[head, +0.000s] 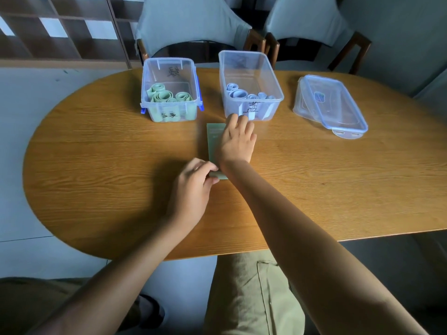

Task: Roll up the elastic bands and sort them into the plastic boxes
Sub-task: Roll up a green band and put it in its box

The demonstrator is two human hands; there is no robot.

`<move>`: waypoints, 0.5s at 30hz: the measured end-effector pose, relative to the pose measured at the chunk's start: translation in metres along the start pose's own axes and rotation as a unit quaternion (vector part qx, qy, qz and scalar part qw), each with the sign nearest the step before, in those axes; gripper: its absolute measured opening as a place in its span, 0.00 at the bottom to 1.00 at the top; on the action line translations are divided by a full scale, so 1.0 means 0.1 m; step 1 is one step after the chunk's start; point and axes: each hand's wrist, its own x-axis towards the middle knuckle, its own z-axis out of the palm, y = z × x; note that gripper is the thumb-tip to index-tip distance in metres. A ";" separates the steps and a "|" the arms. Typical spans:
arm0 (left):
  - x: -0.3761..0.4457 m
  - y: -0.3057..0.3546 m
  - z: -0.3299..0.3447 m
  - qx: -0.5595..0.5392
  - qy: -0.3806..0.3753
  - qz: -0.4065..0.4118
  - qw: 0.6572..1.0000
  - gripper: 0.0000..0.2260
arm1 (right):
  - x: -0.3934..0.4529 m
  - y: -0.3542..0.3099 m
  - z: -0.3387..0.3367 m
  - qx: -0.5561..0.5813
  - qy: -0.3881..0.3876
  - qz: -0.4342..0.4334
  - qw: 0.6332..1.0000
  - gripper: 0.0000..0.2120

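Observation:
A flat green elastic band [213, 141] lies lengthwise on the wooden table [108, 165], in front of the two boxes. My left hand [193, 187] pinches its near end, which is curled into a small roll. My right hand [235, 139] lies flat on the far part of the band, fingers spread, and hides most of it. The left plastic box [170, 90] with blue clips holds several rolled green bands. The right plastic box [249, 85] holds several rolled pale blue bands.
Two clear lids [331, 106] are stacked at the right of the table. Two chairs with pale covers [193, 25] stand behind the far edge. My knees show below the near edge of the table.

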 end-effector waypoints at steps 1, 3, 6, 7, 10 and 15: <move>0.01 -0.01 0.00 -0.003 0.002 0.005 1.000 0.08 | 0.01 0.03 0.02 0.043 0.001 0.012 0.999 0.14; 0.01 -0.03 0.00 -0.011 0.006 0.011 1.000 0.08 | -0.01 0.10 0.02 0.164 -0.005 0.037 0.986 0.11; 0.01 -0.06 0.00 -0.018 0.015 0.011 1.000 0.09 | -0.13 0.24 -0.07 0.316 -0.001 0.067 0.946 0.08; 0.00 -0.06 0.00 -0.020 0.016 0.010 1.000 0.09 | -0.20 0.28 -0.14 0.352 -0.008 0.079 0.933 0.07; -0.03 -0.05 -0.02 -0.018 0.013 0.014 1.000 0.09 | -0.50 0.40 -0.35 0.415 -0.055 0.102 0.903 0.05; -0.15 -0.02 -0.08 -0.021 0.006 0.022 1.000 0.09 | -1.11 0.54 -0.56 0.438 -0.067 0.115 0.889 0.06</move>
